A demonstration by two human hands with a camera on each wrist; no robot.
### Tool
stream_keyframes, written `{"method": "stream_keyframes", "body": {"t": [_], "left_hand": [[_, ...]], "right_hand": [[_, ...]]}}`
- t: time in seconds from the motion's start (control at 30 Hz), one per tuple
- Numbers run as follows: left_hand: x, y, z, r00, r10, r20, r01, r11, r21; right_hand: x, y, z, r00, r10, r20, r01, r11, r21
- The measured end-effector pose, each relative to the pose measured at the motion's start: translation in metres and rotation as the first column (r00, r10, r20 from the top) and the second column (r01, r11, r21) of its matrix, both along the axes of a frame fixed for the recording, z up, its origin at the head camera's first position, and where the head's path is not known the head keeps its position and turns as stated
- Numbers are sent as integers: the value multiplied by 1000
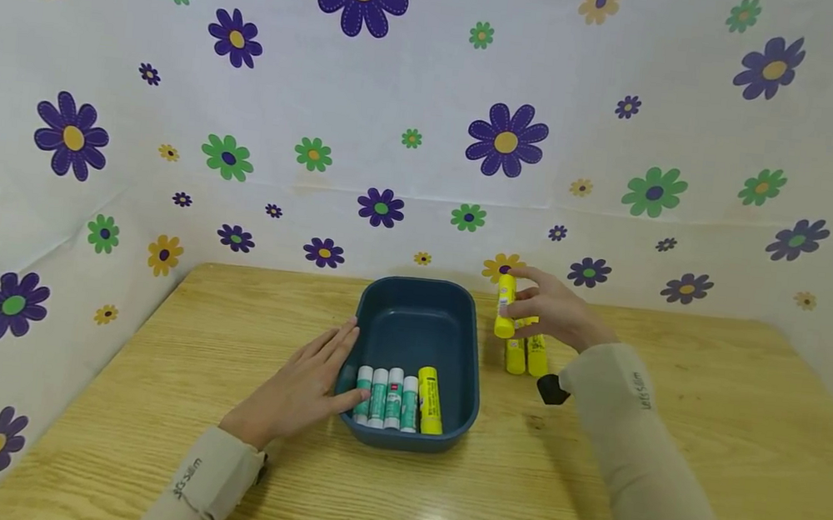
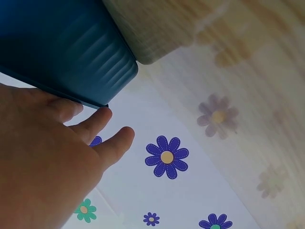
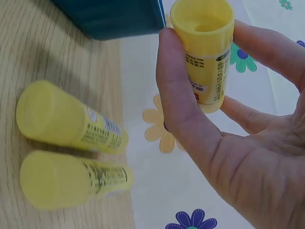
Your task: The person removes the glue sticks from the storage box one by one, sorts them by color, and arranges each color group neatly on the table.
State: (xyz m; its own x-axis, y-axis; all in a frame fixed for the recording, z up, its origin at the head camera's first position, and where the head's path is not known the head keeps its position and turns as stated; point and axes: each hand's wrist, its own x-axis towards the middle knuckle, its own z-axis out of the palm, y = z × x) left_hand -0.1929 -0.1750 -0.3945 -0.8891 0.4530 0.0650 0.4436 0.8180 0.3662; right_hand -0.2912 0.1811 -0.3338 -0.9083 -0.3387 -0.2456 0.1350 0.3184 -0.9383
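Observation:
My right hand (image 1: 556, 311) pinches a yellow glue stick (image 1: 506, 306) between thumb and fingers, raised just right of the blue bin. The right wrist view shows the hollow end of this glue stick (image 3: 205, 57) facing the camera. Two more yellow glue sticks (image 1: 526, 357) lie side by side on the table under that hand. My left hand (image 1: 299, 387) rests on the left rim of the blue bin (image 1: 475, 316), fingers extended, thumb reaching over its edge. Inside, along the near end, several green-and-white glue sticks (image 1: 393, 398) lie in a row beside one yellow glue stick (image 1: 430, 401).
The wooden table (image 1: 545, 490) extends on both sides of the bin. Behind it hangs a white flower-printed cloth (image 1: 435, 69), which also covers the sides. A black device (image 1: 553, 389) sits at the right wrist.

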Motion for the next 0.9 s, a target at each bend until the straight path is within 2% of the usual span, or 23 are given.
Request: {"method": "stream_keyframes", "body": {"t": [0.57, 0.9], "left_hand": [[-3, 8, -4, 1000, -24, -10, 24, 1000, 12], [0, 0, -3, 999, -12, -35, 12, 1000, 9]], "right_hand": [[7, 43, -1, 999, -38, -4, 38, 998, 59], [6, 52, -7, 999, -36, 8, 36, 998, 51]]}}
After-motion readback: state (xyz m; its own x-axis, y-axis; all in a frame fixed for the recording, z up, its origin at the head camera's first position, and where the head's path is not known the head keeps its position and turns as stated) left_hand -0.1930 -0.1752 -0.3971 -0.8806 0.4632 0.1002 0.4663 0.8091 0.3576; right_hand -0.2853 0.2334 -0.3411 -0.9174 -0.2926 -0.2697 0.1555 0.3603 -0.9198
